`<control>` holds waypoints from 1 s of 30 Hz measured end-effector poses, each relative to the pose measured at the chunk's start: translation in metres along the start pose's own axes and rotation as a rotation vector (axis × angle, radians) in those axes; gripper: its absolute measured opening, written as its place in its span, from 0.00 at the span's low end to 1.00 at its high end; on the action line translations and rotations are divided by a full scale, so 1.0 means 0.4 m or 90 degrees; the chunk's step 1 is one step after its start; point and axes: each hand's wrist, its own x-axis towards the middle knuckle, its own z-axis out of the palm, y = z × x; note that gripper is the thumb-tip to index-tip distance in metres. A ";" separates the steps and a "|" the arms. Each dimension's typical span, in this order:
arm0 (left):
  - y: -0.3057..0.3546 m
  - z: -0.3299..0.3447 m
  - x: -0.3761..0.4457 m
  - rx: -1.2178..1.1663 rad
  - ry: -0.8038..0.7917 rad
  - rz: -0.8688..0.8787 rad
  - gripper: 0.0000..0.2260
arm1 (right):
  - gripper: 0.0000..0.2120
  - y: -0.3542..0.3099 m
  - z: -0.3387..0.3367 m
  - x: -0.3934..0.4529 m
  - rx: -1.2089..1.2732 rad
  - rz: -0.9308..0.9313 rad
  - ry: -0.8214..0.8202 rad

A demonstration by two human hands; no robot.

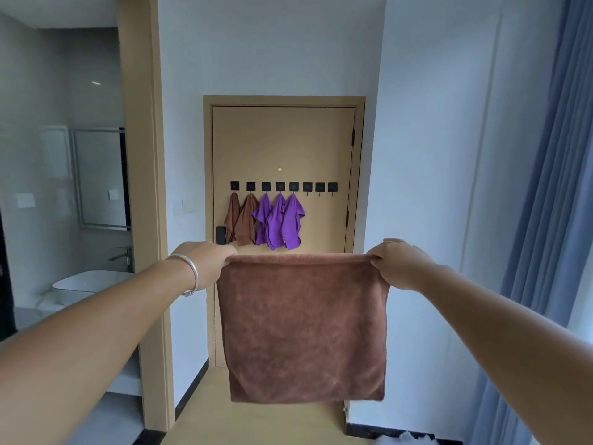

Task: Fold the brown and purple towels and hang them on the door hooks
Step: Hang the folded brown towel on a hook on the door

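Brown towel (303,326) hangs flat between both hands, top edge stretched taut, well in front of door (284,142). Left hand (205,260) pinches top left corner; right hand (396,261) pinches top right corner. Both arms extended forward, level, spread apart.

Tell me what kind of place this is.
Probably a hotel room or small flat entryway: a tan door with a row of black hooks holding towels, a bathroom with a white basin off to the left, and blue floor-length curtains on the right.
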 end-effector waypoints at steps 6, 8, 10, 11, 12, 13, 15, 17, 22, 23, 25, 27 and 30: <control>0.003 0.063 0.145 0.039 -0.011 0.001 0.13 | 0.17 0.057 0.085 0.154 0.008 -0.017 -0.014; -0.003 0.092 0.201 0.028 -0.017 0.004 0.13 | 0.17 0.067 0.114 0.206 0.008 -0.018 -0.010; -0.010 0.122 0.260 0.031 -0.020 0.010 0.13 | 0.17 0.075 0.146 0.260 0.006 -0.019 -0.012; -0.013 0.135 0.291 0.033 -0.020 0.010 0.13 | 0.17 0.079 0.164 0.289 0.007 -0.016 -0.016; -0.018 0.148 0.323 0.034 -0.020 0.010 0.13 | 0.17 0.084 0.181 0.320 0.009 -0.010 -0.021; -0.024 0.161 0.357 0.034 -0.017 0.010 0.13 | 0.17 0.089 0.199 0.355 0.011 -0.002 -0.024; -0.039 0.194 0.429 0.028 -0.012 0.014 0.13 | 0.17 0.096 0.229 0.429 0.009 0.008 -0.028; -0.061 0.226 0.504 0.010 -0.008 0.020 0.13 | 0.17 0.098 0.254 0.510 0.004 0.014 -0.032; -0.139 0.299 0.705 -0.001 0.013 0.031 0.13 | 0.16 0.082 0.290 0.718 -0.007 0.024 -0.018; -0.154 0.312 0.745 0.001 0.015 0.034 0.12 | 0.16 0.078 0.297 0.756 -0.008 0.025 -0.014; -0.178 0.339 0.818 0.007 0.013 0.041 0.11 | 0.17 0.071 0.315 0.821 -0.013 0.029 -0.010; -0.196 0.368 0.882 0.005 0.014 0.045 0.11 | 0.17 0.067 0.341 0.875 -0.022 0.031 -0.013; -0.215 0.425 0.963 -0.002 0.012 0.050 0.11 | 0.17 0.065 0.382 0.942 -0.034 0.029 -0.028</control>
